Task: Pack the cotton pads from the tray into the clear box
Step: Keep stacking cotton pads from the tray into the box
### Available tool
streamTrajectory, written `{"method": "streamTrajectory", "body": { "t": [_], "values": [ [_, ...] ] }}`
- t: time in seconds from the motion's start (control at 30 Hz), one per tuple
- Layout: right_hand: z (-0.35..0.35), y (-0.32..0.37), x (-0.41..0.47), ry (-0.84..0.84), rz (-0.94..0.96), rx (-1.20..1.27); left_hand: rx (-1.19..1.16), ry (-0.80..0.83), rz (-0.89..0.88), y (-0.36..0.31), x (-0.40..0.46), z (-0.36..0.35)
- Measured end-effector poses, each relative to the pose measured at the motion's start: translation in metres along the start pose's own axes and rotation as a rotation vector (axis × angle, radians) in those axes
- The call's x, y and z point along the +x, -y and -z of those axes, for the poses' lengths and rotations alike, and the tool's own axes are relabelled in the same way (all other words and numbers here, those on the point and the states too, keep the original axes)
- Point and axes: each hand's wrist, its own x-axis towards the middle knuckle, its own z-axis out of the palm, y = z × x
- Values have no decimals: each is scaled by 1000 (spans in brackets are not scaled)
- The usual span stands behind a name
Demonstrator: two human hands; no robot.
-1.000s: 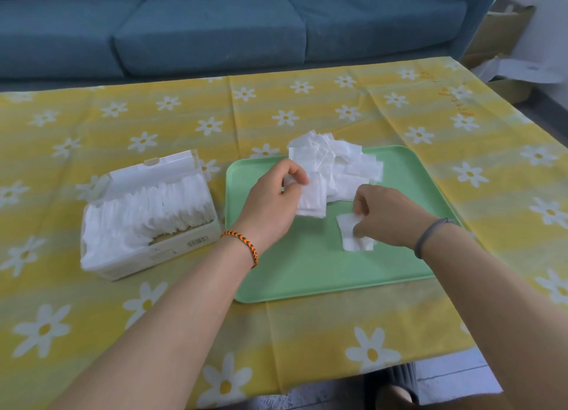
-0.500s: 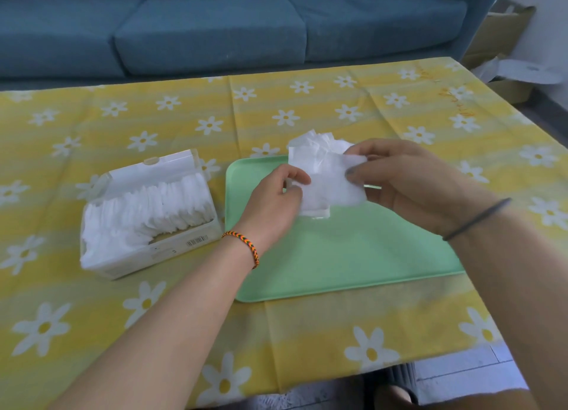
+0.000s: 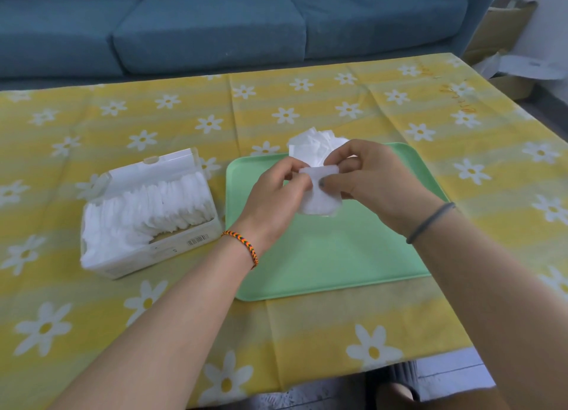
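A small stack of white cotton pads (image 3: 321, 199) is held above the green tray (image 3: 338, 256), pinched between my left hand (image 3: 273, 194) and my right hand (image 3: 368, 179). Behind my hands a loose heap of cotton pads (image 3: 313, 145) lies at the tray's far edge, partly hidden by my fingers. The clear box (image 3: 147, 212) stands left of the tray with its lid (image 3: 153, 171) open, and a row of white pads stands on edge inside it.
A yellow tablecloth with white daisies (image 3: 307, 102) covers the table. A blue sofa (image 3: 215, 25) runs along the far side. Cardboard boxes (image 3: 504, 40) sit on the floor at the far right. The table's front edge (image 3: 399, 369) is near me.
My right hand lifted a pad off the tray and brought it to the stack in my left hand. Both hands now hold the stack together, slightly nearer me.
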Motion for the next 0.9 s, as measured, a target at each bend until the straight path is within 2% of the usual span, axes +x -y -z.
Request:
{"method": "streamTrajectory", "body": {
  "t": [0.17,0.3,0.37,0.5,0.63,0.73,0.9],
  "values": [
    [-6,-6,7,-55,12,-55,118,-26,-43,5,3,7],
    [-6,-19,11,-205,123,-344,193,-130,4,12,7,20],
    [-5,-27,11,-122,163,-522,237,-178,6,13,10,28],
    [-10,-35,9,160,249,-879,232,-204,8,13,13,35],
    [-17,-35,9,205,280,-1090,201,-195,65,9,12,37],
    [-20,-37,13,152,315,-1072,194,-183,91,7,11,37],
    [-27,-40,27,-114,325,-769,181,-206,108,7,11,42]
  ]
}}
